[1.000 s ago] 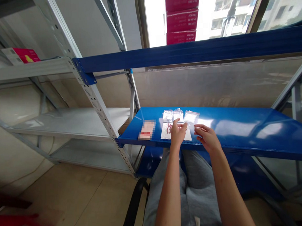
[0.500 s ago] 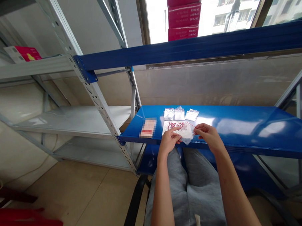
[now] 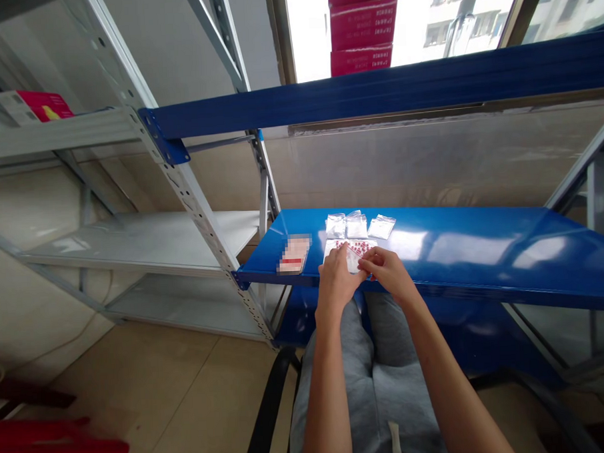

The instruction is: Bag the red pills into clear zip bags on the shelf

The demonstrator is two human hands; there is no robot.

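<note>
Room for the right hand (image 3: 390, 273) is given to its right, where the blue steel shelf (image 3: 463, 246) extends well along to a slanted steel upright (image 3: 596, 173). To the left of the left hand (image 3: 337, 282), passage is obstructed first by a blurred flat pack (image 3: 294, 253) and then by a perforated steel upright (image 3: 201, 217). Forward reach is met by three small zip bags (image 3: 355, 225) and, higher up, by a blue crossbeam (image 3: 376, 93), while downward movement is limited by the grey-trousered knees (image 3: 383, 383) below the hands.

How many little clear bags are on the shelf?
3: left bag, middle bag, right bag, along the back of the blue shelf. Another may hide under the left hand.
</note>
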